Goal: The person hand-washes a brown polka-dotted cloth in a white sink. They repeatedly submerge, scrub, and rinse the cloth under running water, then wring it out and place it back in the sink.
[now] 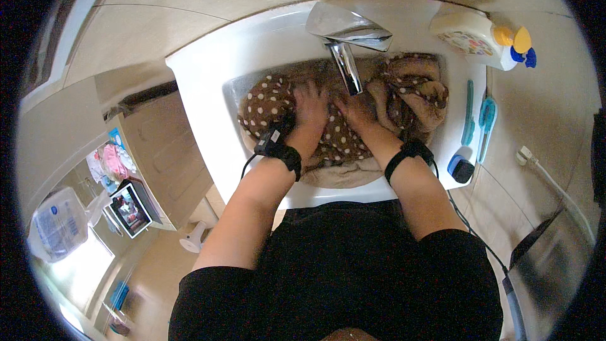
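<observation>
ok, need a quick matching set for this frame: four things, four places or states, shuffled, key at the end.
Things
1. Spotted cloth
2. Faucet
3. Tablet
4. Wrist straps

Places or states
A. Left of the sink, light-framed, showing a picture
B. Black, one on each arm
C. In the basin, under the left fingers and right fingers
D. Shiny silver, at the back of the sink

Pairs: 1-C, 2-D, 3-A, 4-B
</observation>
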Demonstrator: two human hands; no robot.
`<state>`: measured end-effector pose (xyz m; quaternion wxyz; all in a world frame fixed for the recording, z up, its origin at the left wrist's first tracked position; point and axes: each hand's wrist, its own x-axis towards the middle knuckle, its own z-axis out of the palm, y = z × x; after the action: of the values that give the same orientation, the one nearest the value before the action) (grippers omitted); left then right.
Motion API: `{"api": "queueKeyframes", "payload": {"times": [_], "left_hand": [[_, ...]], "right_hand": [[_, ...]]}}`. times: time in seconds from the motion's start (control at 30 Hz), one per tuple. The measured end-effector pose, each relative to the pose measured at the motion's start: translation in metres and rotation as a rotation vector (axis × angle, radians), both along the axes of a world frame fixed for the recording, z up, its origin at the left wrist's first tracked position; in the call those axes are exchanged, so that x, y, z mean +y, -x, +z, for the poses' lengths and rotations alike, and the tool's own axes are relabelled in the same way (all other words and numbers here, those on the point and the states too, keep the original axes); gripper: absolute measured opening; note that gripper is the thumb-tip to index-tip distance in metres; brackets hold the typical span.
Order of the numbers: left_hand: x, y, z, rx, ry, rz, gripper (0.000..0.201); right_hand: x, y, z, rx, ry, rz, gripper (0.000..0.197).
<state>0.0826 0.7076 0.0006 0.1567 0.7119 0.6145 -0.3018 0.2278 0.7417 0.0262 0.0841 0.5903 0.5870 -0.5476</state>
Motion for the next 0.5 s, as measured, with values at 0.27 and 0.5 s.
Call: {"api": "queueKeyframes", "payload": {"times": [0.27,0.5], "left_hand": [[0.046,0.007,-0.058,-0.531,-0.06,0.554,0.039],[0.021,0.028,0.078,-0.91,-0.434,0.665,0.039]], "right_hand": [[0.014,0.005,-0.022,0.074,-0.181,-0.256,0.047],[0.01,0.032,0.055,0.34,-0.102,-0.804,0.049]]}}
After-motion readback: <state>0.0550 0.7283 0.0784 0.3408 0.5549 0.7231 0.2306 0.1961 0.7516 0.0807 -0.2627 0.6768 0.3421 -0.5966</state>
